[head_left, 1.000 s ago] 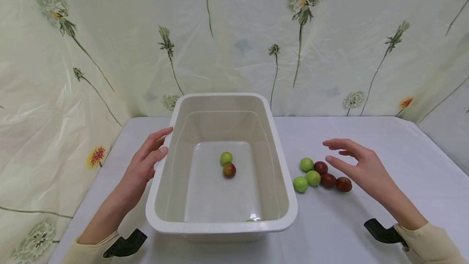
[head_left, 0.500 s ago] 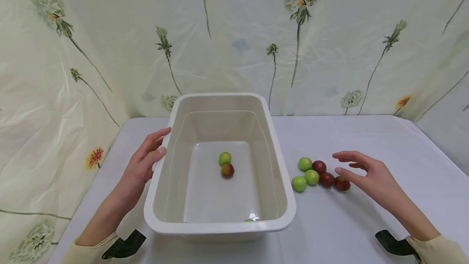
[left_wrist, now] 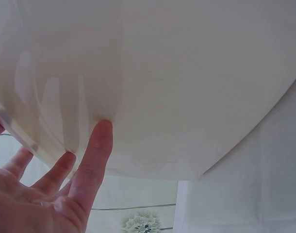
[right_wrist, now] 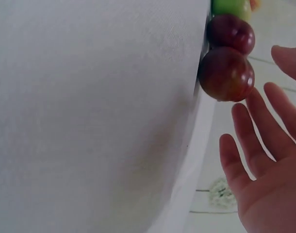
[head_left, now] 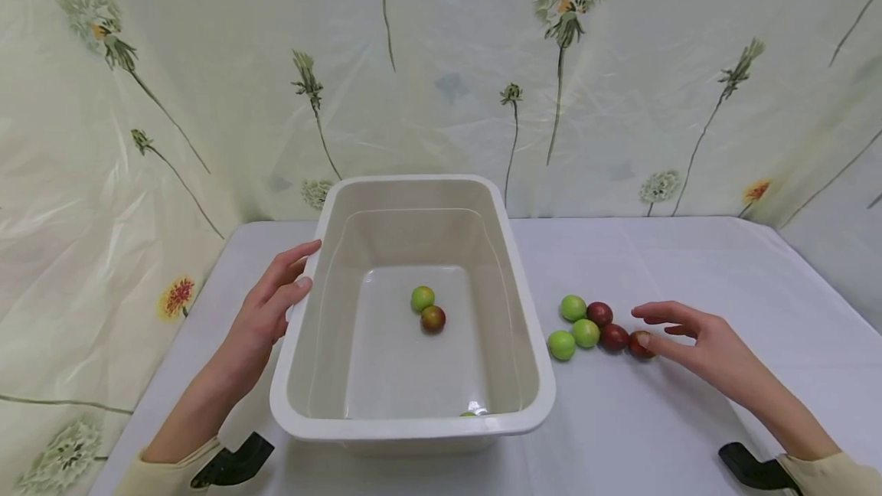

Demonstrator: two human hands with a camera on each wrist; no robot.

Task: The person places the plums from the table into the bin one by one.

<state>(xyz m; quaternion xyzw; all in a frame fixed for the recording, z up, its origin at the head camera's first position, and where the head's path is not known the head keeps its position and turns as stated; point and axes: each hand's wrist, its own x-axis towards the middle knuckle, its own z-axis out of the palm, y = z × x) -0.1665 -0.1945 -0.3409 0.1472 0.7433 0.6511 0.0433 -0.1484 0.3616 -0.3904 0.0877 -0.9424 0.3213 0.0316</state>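
Note:
My left hand (head_left: 265, 312) rests its fingertips against the left side of a deep white plastic tub (head_left: 544, 396); the left wrist view shows the fingers fairly straight on the outer wall (left_wrist: 153, 97). A green plum (head_left: 423, 298) and a red-brown plum (head_left: 432, 319) lie on the tub's floor, and a sliver of another green one (head_left: 468, 414) shows behind the near rim. Right of the tub, my right hand (head_left: 703, 343) reaches over the nearest dark red plum (head_left: 641, 344), thumb overlapping it. In the right wrist view its fingers spread loosely beside that plum (right_wrist: 226, 75).
Beside that plum lie two more dark red plums (head_left: 613, 337) and three green plums (head_left: 586, 333), bunched close to the tub's right side. A white cloth covers the table (head_left: 758, 274). Behind it hangs a flower-print sheet (head_left: 427, 121).
My right hand has moved right, then lower, its thumb now at the outermost dark red plum. The red-brown plum in the tub has rolled slightly right. My left hand stays in place.

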